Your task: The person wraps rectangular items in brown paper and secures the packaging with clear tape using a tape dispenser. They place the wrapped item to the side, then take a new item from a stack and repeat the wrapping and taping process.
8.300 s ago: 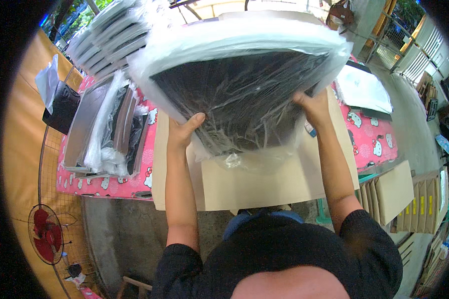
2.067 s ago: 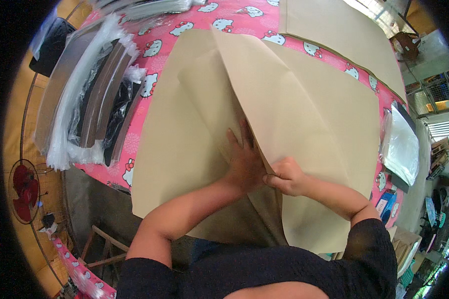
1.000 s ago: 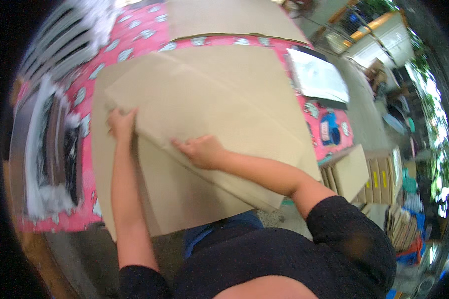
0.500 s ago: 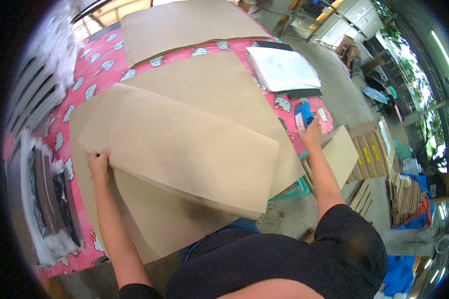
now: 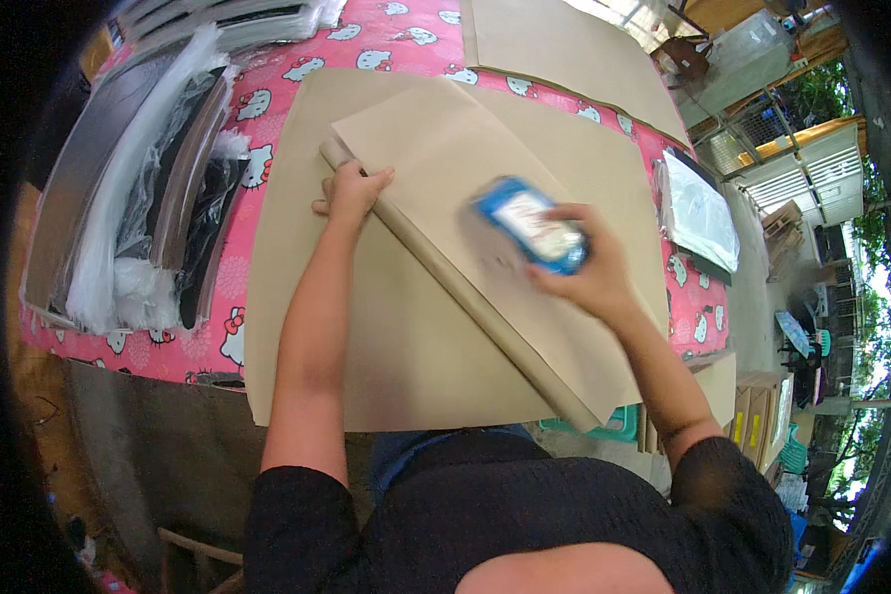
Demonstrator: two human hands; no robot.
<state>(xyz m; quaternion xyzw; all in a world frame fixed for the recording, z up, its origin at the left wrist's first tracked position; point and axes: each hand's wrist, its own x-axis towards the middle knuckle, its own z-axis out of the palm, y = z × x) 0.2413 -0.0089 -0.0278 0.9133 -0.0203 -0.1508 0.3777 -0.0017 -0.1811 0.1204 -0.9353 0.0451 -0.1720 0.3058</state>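
Note:
My left hand (image 5: 351,191) is closed round the rolled edge of a brown paper sheet (image 5: 480,148), near the upper end of the roll. The rolled part (image 5: 465,292) runs slanting from there down to the right. In my right hand (image 5: 599,262) is a flat blue object with a white label (image 5: 535,223), blurred by motion, its exact kind unclear. It hovers over or close to the unrolled part of the sheet. Beneath lies a larger brown sheet (image 5: 396,366) on the table.
A pink patterned cloth (image 5: 230,287) covers the table. Plastic-wrapped dark and brown strips (image 5: 158,208) lie at the left. Another stack of brown sheets (image 5: 564,40) is at the far side. A white plastic-wrapped pack (image 5: 700,213) sits on the right, with cardboard boxes (image 5: 757,416) beyond the edge.
My right hand has lifted the blue object from the right side and brought it over the sheet. The sheet's near edge is now rolled, with my left hand on it. The view has turned.

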